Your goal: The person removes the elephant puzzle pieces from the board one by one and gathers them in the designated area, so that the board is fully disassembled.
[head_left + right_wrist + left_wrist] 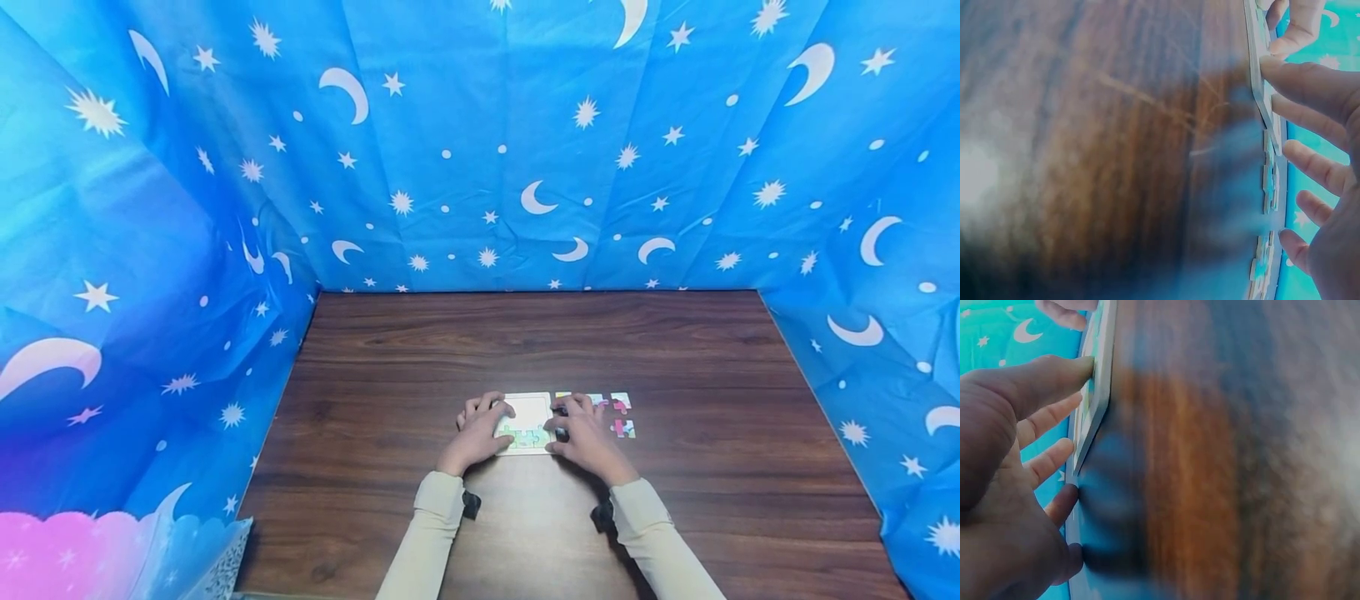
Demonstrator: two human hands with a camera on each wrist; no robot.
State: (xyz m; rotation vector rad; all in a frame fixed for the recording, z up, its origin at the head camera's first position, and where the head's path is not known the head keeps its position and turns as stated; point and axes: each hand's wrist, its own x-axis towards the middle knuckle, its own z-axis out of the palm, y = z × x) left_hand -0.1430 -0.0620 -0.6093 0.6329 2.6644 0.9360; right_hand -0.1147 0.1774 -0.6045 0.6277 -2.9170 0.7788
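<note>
One puzzle board (529,410), lying between your left hand (477,431) and right hand (588,435), both with fingers (1317,167) spread apart, thumbs (1054,378) touching its rim.

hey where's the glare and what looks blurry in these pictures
Head: pale glare on the table, just in front of the board; left wrist: table blurred, bright patch at right edge; right wrist: table blurred, bright spot at left edge.

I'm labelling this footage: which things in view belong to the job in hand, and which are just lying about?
Part of the job:
- puzzle tray, touched by the left hand and right hand
- fitted pieces in its near part
- loose pieces to its right

Just surroundings:
- blue star-and-moon cloth
- brown table
</note>
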